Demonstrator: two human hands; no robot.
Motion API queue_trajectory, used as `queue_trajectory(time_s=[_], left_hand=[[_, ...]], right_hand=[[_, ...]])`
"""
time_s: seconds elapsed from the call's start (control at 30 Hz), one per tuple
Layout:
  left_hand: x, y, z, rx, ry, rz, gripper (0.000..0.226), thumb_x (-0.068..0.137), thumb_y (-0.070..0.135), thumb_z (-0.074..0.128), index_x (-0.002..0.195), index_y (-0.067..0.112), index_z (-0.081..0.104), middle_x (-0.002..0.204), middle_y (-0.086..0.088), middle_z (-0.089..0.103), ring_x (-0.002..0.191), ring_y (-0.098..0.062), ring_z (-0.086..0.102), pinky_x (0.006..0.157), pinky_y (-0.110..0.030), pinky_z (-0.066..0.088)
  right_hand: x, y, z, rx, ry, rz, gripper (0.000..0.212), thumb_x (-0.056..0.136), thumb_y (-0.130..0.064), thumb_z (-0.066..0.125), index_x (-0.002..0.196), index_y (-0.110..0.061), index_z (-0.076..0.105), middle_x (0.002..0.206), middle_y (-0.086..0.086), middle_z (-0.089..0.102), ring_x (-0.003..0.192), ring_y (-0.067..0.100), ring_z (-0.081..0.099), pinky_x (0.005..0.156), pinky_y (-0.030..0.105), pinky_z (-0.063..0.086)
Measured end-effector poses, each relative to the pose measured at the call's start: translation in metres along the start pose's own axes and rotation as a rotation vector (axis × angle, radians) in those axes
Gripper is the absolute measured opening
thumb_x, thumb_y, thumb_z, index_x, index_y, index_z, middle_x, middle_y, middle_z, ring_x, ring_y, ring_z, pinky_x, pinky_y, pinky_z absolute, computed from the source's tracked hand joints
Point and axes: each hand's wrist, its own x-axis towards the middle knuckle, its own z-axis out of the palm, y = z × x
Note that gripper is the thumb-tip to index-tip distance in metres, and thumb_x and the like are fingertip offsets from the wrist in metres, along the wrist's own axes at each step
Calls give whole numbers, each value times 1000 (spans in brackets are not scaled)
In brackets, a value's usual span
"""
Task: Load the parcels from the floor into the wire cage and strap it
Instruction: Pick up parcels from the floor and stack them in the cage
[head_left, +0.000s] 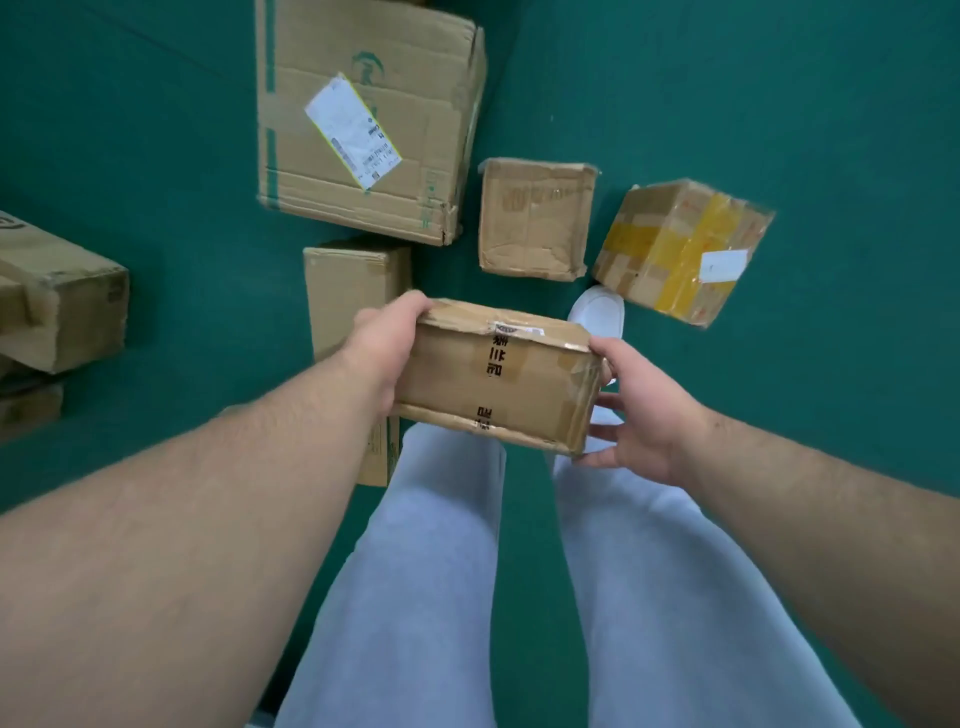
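Observation:
A small taped cardboard parcel (498, 374) with black printed characters is held up off the green floor (779, 104) between both hands. My left hand (387, 348) grips its left end, fingers curled over the top edge. My right hand (631, 410) holds the right end, thumb on top and fingers under the corner. More parcels lie on the floor beyond it: a large box with a white label (363, 119), a small square box (535, 218), a box with yellow tape (680, 249), and a narrow box (353, 291) partly hidden by my left arm. The wire cage is not in view.
Stacked cardboard boxes (57, 301) stand at the left edge. My legs in light grey trousers (426, 571) and one white shoe (597, 312) are below and behind the held parcel. Green floor shows on the right and at the upper left.

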Motion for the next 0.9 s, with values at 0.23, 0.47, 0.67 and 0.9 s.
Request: queue_trajectory(time_s=[0.23,0.47,0.67,0.9], left_hand=[[-164,-79,-76,-457,-91,20,72,67,72,68,125,29,67,109,-3,78,91,-24,77,80,-41,60],[-298,-220,-144,-952,-78,-3,29,85,54,69,105,33,70,113,-1,74,108,-26,66,107,-49,46],[-362,-357,-143,-1279,-168,18,43,83,53,67,114,23,62,88,-9,68,85,-27,64,80,-36,49],[-394,-549,-146,-1542,-215,205,61,69,55,76,117,20,62,97,-11,66,82,-24,64,69,-33,49]], right_hand=[[-164,7,33,-240,-22,-202,42,81,-42,56,120,-27,64,112,1,65,105,23,61,88,48,53],[-283,63,83,-528,-198,-321,21,82,-27,57,101,-20,64,97,2,53,95,21,54,80,45,56],[-347,144,123,-855,-225,-484,40,72,-43,65,108,-25,59,106,3,55,102,20,56,67,35,56],[-391,298,148,-1157,-322,-592,26,93,-35,64,119,-31,62,125,6,66,121,25,60,81,43,56]])
